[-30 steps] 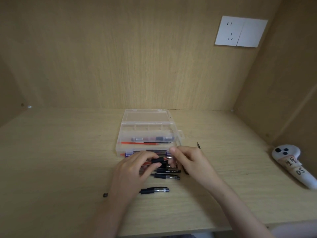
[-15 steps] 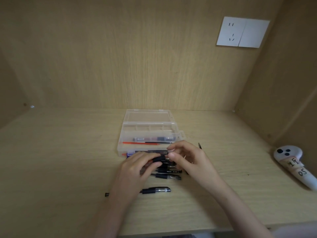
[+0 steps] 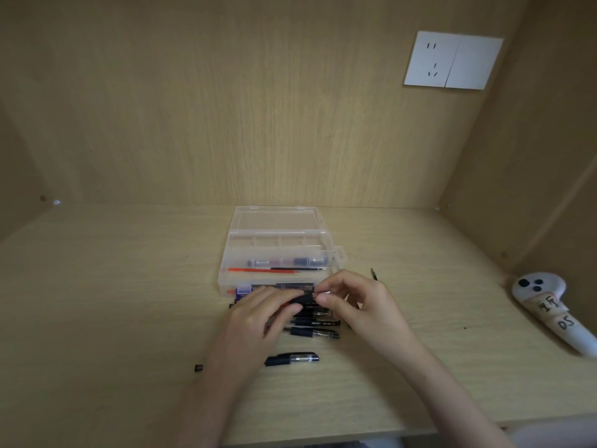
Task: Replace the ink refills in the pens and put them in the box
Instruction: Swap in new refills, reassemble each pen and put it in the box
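Pen (image 3: 303, 299) near desk (image 3: 129, 318) centre | I am watching left hand (image 3: 258, 318) gripping its barrel | right hand (image 3: 358, 302) pinching the tip end, probably for twisting | box (image 3: 281, 240) lying open behind

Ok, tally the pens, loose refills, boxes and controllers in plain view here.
Pens: 5 (1 held pen, 3 desk pens, 1 boxed pen; more may be hidden in the pile)
Loose refills: 2 (red refill, black refill)
Box: 1
Controller: 1
Total: 9
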{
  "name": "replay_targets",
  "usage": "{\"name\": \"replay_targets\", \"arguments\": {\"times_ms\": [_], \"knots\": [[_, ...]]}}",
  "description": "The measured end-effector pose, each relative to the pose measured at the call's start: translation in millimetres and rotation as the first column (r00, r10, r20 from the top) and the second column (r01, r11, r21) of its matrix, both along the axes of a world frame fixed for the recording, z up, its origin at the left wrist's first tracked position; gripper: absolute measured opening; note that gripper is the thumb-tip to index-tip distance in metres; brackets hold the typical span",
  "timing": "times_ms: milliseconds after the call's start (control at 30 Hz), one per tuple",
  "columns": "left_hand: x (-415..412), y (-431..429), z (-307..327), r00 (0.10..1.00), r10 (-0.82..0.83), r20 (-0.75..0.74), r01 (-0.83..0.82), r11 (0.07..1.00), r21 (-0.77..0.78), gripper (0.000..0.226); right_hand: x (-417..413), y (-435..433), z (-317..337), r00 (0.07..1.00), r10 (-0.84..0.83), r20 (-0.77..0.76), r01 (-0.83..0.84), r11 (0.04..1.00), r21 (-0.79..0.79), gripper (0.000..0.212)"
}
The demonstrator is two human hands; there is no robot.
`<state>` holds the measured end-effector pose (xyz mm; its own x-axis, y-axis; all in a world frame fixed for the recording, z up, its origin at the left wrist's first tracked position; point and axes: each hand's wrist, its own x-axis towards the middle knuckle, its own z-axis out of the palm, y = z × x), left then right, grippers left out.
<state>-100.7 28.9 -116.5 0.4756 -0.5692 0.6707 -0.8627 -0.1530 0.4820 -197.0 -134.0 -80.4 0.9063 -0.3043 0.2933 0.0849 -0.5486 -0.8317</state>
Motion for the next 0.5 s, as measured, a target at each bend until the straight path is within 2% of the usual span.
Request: {"name": "replay_targets", "arguments": {"times_ms": [200, 367, 500], "knots": [[-0.4, 0.6, 0.7, 0.999, 0.012, 0.040, -0.012, 1.000, 0.015, 0.032, 1.6, 3.2, -3.6, 0.998, -0.046, -0.040, 0.047, 0.998, 0.034, 0.013], [0.9, 1.1, -0.1, 0.998, 0.034, 0.047, -0.034, 0.999, 0.003, 0.030, 0.3, 1.7, -2.9, 0.999, -0.035, -0.003, 0.035, 0.997, 0.070, 0.005], [-0.9, 0.5, 0.5, 0.991, 0.070, 0.117, -0.073, 0.997, 0.021, 0.027, -2.1, 3.4, 1.5, 0.996, -0.090, -0.019, 0.091, 0.994, 0.062, 0.023]]}}
